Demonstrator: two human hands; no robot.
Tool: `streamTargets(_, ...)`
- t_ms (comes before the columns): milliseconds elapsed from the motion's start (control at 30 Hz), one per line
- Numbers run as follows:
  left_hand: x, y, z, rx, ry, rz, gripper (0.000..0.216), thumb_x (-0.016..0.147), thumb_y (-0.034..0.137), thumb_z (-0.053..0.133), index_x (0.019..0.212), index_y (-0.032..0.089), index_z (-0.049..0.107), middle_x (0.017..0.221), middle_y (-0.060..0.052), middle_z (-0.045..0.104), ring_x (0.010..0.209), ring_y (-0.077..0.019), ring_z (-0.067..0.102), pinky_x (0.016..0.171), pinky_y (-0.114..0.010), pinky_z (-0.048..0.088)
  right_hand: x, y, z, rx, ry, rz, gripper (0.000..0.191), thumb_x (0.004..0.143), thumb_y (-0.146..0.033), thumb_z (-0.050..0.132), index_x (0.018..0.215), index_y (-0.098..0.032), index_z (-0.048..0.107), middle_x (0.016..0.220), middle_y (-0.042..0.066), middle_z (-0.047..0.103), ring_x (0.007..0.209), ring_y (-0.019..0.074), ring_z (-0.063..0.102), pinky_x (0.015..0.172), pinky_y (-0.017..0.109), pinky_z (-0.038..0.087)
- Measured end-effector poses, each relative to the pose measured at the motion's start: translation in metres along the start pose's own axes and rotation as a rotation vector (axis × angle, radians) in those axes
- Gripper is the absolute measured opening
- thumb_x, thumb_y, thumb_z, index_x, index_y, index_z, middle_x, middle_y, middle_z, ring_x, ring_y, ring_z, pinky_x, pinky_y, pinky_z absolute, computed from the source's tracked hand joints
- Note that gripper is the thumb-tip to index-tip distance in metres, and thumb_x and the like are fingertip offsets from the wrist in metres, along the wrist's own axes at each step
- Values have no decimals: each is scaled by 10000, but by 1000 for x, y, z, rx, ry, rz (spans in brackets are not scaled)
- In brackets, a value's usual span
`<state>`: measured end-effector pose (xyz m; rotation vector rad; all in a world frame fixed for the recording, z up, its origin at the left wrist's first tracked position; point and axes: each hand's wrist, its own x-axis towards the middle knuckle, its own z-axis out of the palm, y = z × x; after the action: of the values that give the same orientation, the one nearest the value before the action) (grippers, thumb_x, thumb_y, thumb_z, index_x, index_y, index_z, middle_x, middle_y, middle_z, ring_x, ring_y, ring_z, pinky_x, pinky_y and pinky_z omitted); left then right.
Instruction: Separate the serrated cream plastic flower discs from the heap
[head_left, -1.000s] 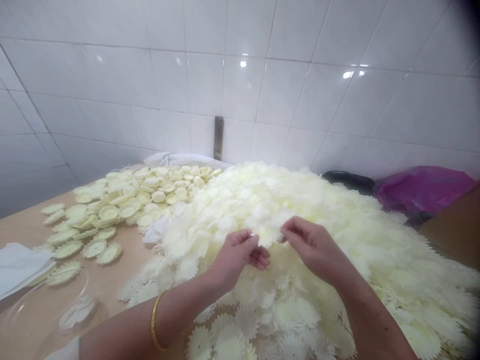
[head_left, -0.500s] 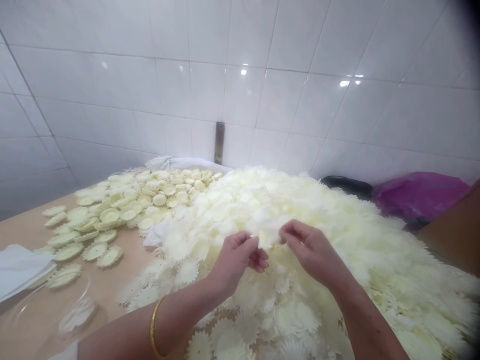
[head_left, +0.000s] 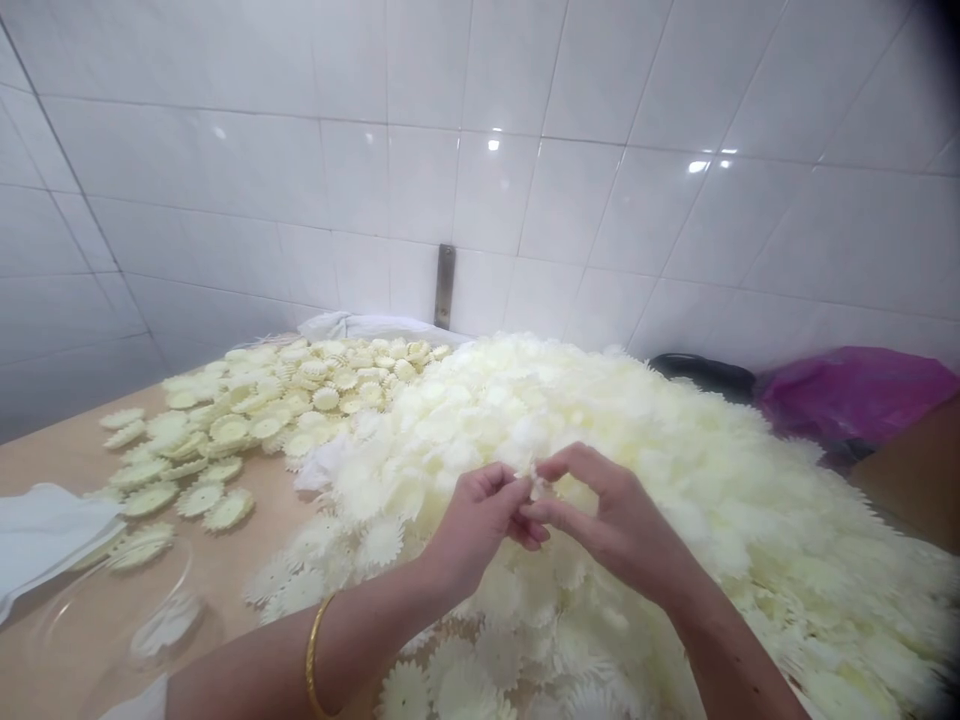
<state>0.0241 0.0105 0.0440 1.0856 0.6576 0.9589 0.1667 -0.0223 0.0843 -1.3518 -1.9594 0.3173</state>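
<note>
Over the large heap of thin, pale yellow petal discs point(head_left: 480, 400), my two hands meet. Thumb and fingers of my left hand point(head_left: 480, 520) are closed in a pinch on a small, whitish petal piece point(head_left: 537, 485), which looks folded or gathered. My right hand point(head_left: 619, 520) comes from the other side, its thumb and index finger bent around the same piece. Much of the piece is hidden by the fingertips. Loose toothed discs point(head_left: 405, 692) lie under my wrists, close to the front.
Thicker stacked toothed discs point(head_left: 232, 430) spread over the tan table point(head_left: 247, 560) at left. White sheets point(head_left: 52, 535) and a clear round item point(head_left: 169, 625) lie nearer. A purple bag point(head_left: 855, 390) and a black object point(head_left: 705, 375) sit behind the heap, before the tiled wall point(head_left: 420, 180).
My right hand has moved left to the piece at my left fingertips. The piece looks more gathered now. The view has shifted slightly.
</note>
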Motion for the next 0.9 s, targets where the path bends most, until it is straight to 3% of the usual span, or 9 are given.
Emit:
streamTargets(100,0,-2,0,21,-54,8,224,747,333,567,671,131,510,611,-37,595,524,-117,566,540,-257,461,2,4,0,13,13,-7,174,834,-250,460,698,-188,550,705,17,565,691,151,530,652,281,417)
streamTargets(267,-6,-4,-1,42,-71,-2,227,761,318,548,640,139,478,621,-47,608,513,-113,563,517,-245,450,0,11,-5,-141,258,52,223,850,-256,405,643,-191,458,602,-2,502,544,126,450,515,251,353)
streamTargets(500,-26,8,8,97,-104,16,229,767,312,536,621,148,469,597,-28,603,480,-102,543,481,-229,432,-18,2,1,-482,441,22,211,841,-211,368,630,-199,376,604,8,457,554,143,420,542,267,305)
streamTargets(667,-46,12,15,129,-133,31,217,779,293,522,621,149,483,598,-19,599,474,-96,532,484,-233,435,-36,1,-10,-603,439,43,194,836,-185,348,644,-203,353,638,18,441,572,151,409,546,270,291)
streamTargets(800,-60,7,-5,193,-112,24,211,783,299,524,631,154,498,582,-12,601,481,-91,525,488,-222,421,-63,27,-37,-722,528,217,196,806,-177,361,617,-210,322,631,26,431,588,163,408,539,275,267)
streamTargets(900,-61,0,-20,224,-108,-39,237,777,324,535,626,142,517,592,-31,611,481,-92,532,499,-227,426,-85,42,-49,-766,349,398,249,817,-250,389,581,-203,324,562,1,423,503,137,363,506,265,218)
